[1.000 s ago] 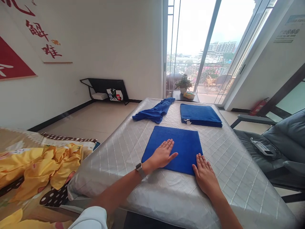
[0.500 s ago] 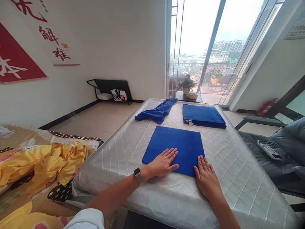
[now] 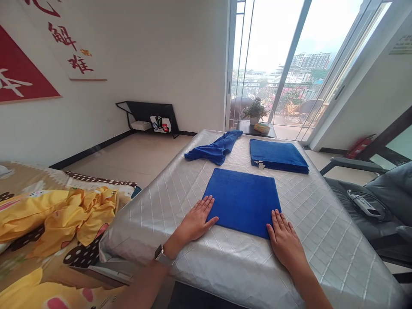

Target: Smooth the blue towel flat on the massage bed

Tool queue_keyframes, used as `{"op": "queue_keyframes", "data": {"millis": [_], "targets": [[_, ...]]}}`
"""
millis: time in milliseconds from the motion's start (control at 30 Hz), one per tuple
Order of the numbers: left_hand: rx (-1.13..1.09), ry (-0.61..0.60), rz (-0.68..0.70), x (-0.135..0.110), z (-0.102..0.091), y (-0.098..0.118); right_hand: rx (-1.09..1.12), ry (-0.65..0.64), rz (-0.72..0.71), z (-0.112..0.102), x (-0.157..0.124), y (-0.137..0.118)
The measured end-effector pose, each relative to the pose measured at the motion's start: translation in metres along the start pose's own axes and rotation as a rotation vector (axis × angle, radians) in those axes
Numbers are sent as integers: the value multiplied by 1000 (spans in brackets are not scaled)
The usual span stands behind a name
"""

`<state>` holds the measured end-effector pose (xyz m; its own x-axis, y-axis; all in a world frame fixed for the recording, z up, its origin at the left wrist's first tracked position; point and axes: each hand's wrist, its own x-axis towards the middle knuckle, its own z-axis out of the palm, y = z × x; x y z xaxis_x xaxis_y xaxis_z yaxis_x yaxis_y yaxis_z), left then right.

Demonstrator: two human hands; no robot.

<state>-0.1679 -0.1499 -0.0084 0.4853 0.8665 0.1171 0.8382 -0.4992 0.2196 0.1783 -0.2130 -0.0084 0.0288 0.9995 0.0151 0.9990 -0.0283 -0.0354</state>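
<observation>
A folded blue towel (image 3: 243, 201) lies flat and smooth on the silver quilted cover (image 3: 154, 201) in front of me. My left hand (image 3: 198, 219) rests flat over the towel's near left corner, fingers stretched out. At the near right corner, my right hand (image 3: 285, 236) also lies flat, its fingertips on the towel's edge. Farther back on the right is a neat stack of folded blue towels (image 3: 278, 154) with white tags at one corner. A crumpled blue towel (image 3: 215, 148) sits at the far left of the cover.
Yellow patterned bedding (image 3: 64, 210) is heaped at the left. On the right stands a dark armchair (image 3: 344, 201) holding a white power strip (image 3: 363, 204). Behind the covered surface, a small table (image 3: 244, 128) bears a potted plant (image 3: 255, 111) near the glass door.
My left hand has slid left across the towel, from its near middle to its left edge. My right hand stays at the right corner. The view has shifted slightly.
</observation>
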Motion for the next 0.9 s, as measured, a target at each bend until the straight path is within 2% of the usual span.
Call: {"op": "queue_keyframes", "data": {"millis": [167, 333, 400, 500, 633, 733, 833, 900], "targets": [[-23, 21, 23, -1, -2, -1, -40, -22, -50, -20, 15, 3], [-21, 12, 5, -1, -1, -1, -55, 1, -66, -42, 64, 1], [-15, 19, 11, -1, 0, -1, -57, -7, -39, -41, 83, -1], [-3, 25, 23, 0, 1, -2, -58, -19, 30, -27, 99, -1], [19, -8, 28, 0, -3, -3, -38, -7, 35, -9, 101, 3], [39, -55, -25, 4, -9, 1, -16, 9, 26, -6, 100, 6], [44, -35, -66, 21, -13, 18, 7, 12, 34, -7, 101, 5], [24, -30, 9, 41, -14, 41, 16, 17, 40, -7, 101, 4]]}}
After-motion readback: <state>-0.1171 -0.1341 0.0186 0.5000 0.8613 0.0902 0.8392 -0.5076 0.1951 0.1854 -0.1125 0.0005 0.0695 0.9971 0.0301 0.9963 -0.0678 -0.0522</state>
